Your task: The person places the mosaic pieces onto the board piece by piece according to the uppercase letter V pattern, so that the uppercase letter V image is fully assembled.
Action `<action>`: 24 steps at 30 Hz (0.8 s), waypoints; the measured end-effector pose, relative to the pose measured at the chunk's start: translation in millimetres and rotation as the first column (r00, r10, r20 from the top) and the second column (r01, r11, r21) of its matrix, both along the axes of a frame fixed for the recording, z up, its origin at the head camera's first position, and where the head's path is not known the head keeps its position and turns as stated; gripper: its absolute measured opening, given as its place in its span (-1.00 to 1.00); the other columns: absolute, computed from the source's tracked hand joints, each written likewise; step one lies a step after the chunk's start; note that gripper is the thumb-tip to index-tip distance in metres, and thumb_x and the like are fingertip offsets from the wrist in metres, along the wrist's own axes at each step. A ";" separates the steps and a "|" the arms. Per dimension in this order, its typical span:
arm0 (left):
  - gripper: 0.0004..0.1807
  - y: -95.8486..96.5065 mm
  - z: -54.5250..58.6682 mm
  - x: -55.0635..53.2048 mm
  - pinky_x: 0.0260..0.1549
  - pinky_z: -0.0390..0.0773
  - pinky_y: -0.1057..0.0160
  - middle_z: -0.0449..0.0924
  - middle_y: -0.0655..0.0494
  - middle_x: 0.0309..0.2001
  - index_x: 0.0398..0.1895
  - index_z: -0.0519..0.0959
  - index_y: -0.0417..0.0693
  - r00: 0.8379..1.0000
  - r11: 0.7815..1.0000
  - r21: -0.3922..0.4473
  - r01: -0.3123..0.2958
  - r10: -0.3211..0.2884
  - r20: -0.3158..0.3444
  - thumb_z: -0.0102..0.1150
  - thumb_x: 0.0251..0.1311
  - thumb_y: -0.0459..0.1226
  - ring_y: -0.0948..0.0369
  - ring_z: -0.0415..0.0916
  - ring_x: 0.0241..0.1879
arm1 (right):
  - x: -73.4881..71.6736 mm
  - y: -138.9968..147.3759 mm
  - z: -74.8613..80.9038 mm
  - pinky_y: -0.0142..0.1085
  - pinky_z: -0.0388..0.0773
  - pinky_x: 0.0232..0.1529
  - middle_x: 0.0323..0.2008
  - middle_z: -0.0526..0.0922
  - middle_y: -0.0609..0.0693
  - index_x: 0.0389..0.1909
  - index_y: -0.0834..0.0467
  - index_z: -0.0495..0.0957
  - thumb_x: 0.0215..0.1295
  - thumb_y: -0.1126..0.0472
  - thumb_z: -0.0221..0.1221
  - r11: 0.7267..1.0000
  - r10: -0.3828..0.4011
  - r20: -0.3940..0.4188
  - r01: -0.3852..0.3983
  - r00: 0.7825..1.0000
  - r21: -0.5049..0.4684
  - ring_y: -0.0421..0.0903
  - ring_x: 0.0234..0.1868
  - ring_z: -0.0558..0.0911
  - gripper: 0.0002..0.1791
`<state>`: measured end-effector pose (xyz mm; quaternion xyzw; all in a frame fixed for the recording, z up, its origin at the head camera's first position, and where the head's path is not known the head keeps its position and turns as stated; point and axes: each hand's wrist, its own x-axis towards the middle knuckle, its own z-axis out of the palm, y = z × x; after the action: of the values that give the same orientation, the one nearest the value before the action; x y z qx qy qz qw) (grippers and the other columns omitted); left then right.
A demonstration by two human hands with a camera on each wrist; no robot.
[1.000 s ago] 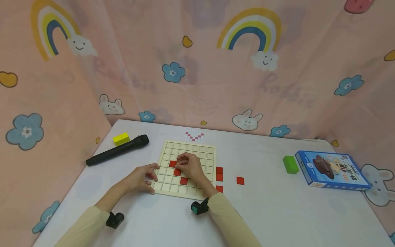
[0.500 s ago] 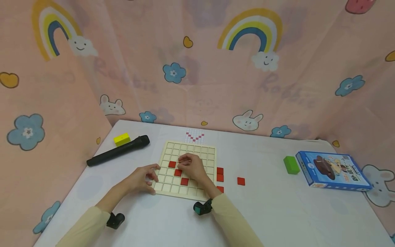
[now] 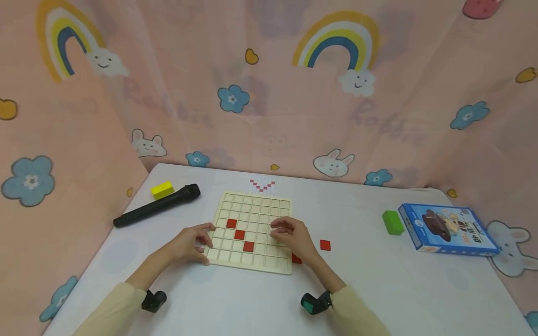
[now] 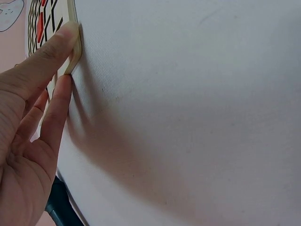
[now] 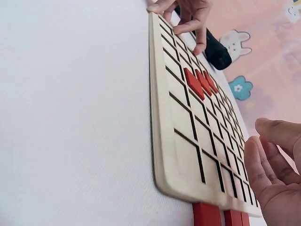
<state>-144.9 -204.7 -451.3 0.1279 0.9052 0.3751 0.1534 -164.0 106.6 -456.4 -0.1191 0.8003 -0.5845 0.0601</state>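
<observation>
Has swung right hand [image 3: 293,234] from the middle of the board [image 3: 252,208] to its right side, with fingers loosely curved around nothing visible; keeps left hand [image 3: 185,243] spread against its left edge. Leaves three red tiles [image 3: 239,234] set diagonally on it, with other tiles [image 3: 325,245] unplaced to its right.

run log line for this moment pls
left hand touching grid board corner; right hand by board's right edge, nothing visibly held; three red tiles diagonal on board; loose tiles right of board
</observation>
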 end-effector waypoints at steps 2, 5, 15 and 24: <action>-0.65 -0.4 -0.7 -0.3 -0.33 0.54 0.42 0.33 -0.11 0.30 -0.45 0.58 -0.07 1.000 1.000 0.003 -0.002 0.002 0.004 0.56 -0.33 -0.47 0.10 0.45 0.00 | 6.3 10.4 -0.7 -0.45 0.57 -0.17 -0.17 0.66 0.12 -0.10 0.27 0.59 0.13 0.37 0.32 1.000 -0.010 -0.002 0.010 1.000 0.026 -0.05 -0.20 0.65 -0.71; -0.65 -0.4 -1.2 -0.3 -0.33 0.54 0.42 0.33 -0.12 0.29 -0.45 0.58 -0.08 1.000 1.000 0.011 0.002 -0.002 0.006 0.56 -0.34 -0.47 0.10 0.46 -0.01 | 16.7 25.5 -1.7 -0.44 0.56 -0.17 -0.19 0.66 0.12 -0.12 0.26 0.59 0.12 0.38 0.33 0.998 -0.022 0.010 0.021 1.000 0.061 -0.06 -0.23 0.63 -0.72; -0.65 -0.6 2.5 -0.3 -0.32 0.55 0.42 0.33 -0.14 0.29 -0.46 0.58 -0.07 1.000 1.000 0.008 0.007 -0.007 0.000 0.56 -0.33 -0.46 0.08 0.46 -0.01 | 44.1 67.8 -7.6 -0.38 0.61 -0.20 -0.27 0.67 0.05 -0.17 0.26 0.59 0.00 0.43 0.38 0.975 -0.058 0.016 0.054 0.998 0.214 -0.09 -0.29 0.64 -0.68; -0.65 0.8 2.7 0.6 -0.35 0.53 0.42 0.32 -0.16 0.29 -0.46 0.57 -0.08 1.000 1.000 0.012 0.003 -0.003 0.006 0.56 -0.33 -0.47 0.12 0.44 -0.07 | 48.6 68.3 -21.1 -0.47 0.59 -0.28 -0.36 0.61 -0.02 -0.18 0.20 0.62 -0.04 0.43 0.40 0.961 -0.111 0.011 0.105 0.994 0.257 -0.15 -0.38 0.56 -0.66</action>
<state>-144.3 -203.8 -448.6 0.1290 0.9023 0.3807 0.1560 -115.4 174.9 -477.5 -0.0590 0.8736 -0.4802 0.0531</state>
